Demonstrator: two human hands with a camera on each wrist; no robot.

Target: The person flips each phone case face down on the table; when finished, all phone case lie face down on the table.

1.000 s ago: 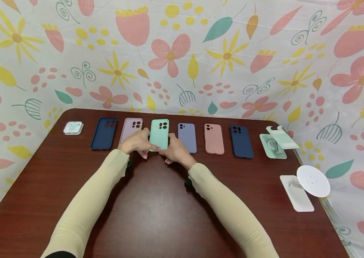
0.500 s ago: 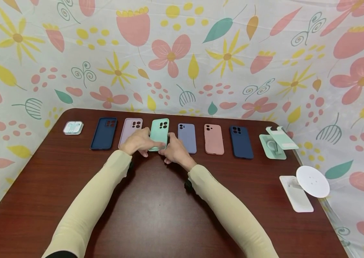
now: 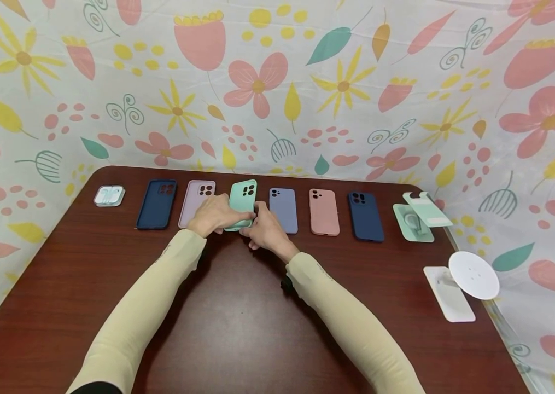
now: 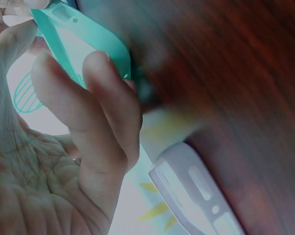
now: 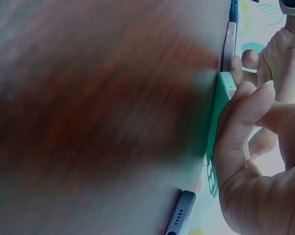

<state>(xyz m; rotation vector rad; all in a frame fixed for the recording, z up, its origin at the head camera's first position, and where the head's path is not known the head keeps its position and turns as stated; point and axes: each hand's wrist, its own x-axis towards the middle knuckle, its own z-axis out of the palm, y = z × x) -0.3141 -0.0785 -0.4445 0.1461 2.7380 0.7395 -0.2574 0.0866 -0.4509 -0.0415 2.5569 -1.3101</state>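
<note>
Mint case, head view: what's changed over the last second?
Left hand has edged right, its thumb now farther across the mint case and higher up it. The case looks slightly more tilted, though that's hard to be sure of. Nothing newly gripped or released: left and right hand stay on it. Pink case and white stand unmoved.

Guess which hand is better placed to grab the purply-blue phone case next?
Probably the right hand: it's just beside the purply-blue phone case, while the left hand is farther off, across the mint case. The right hand would need to leave the mint case first.
</note>
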